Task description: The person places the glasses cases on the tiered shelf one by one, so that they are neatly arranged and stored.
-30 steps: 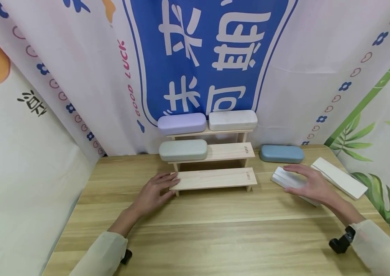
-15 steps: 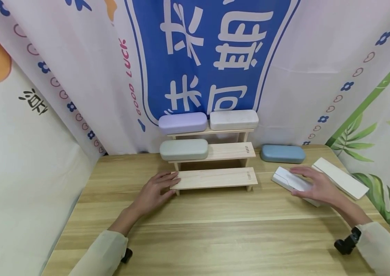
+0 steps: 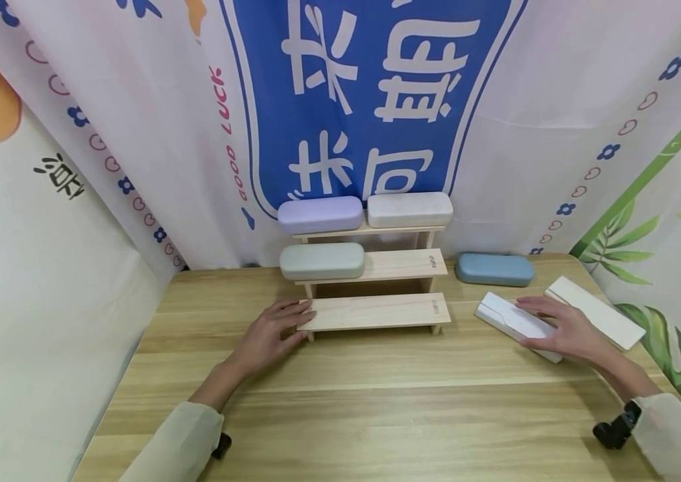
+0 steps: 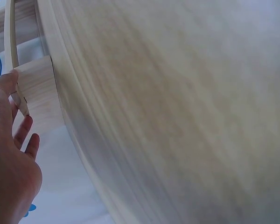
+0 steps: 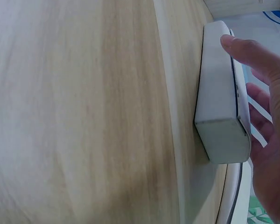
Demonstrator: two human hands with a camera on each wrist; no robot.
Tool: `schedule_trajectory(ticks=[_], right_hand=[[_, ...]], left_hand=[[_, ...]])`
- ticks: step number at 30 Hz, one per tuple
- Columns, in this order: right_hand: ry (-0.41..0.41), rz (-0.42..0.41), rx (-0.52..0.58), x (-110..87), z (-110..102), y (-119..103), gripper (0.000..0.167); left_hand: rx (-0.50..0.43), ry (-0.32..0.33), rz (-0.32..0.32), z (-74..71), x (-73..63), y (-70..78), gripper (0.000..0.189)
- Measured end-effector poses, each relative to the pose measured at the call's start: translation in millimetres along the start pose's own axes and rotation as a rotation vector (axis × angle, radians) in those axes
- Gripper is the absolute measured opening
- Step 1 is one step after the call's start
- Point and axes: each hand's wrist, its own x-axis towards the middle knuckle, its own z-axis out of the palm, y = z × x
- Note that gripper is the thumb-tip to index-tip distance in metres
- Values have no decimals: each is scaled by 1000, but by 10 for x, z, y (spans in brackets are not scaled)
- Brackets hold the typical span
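A stepped wooden rack with three shelves stands at the middle back of the table. My left hand grips the left end of its lowest shelf, thumb in front and fingers on top; the left wrist view shows the fingers around the shelf end. At the right, my right hand spans a white glasses case that lies slantwise on the table. The right wrist view has the thumb on the case's near side and curled fingers along the other side, partly hidden.
Lilac and pale grey glasses cases sit on the top shelf. A grey-green one occupies the middle shelf's left half. On the table lie a blue case and a cream case. A printed curtain hangs behind.
My right hand has slid to the right and slightly toward me along the white glasses case, showing more of its flap. The case and my left hand stay in place.
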Motion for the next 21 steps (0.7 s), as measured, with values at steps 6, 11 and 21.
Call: schedule_trajectory(ticks=[6, 11, 21], right_hand=[[-11, 51, -9, -33, -21, 20, 71], [-7, 75, -22, -64, -10, 81, 67], [-21, 121, -11, -77, -12, 73, 61]], left_hand=[[0, -12, -7, 0, 0, 1, 45], [-6, -18, -21, -9, -1, 17, 46], [-6, -14, -22, -7, -6, 13, 46]])
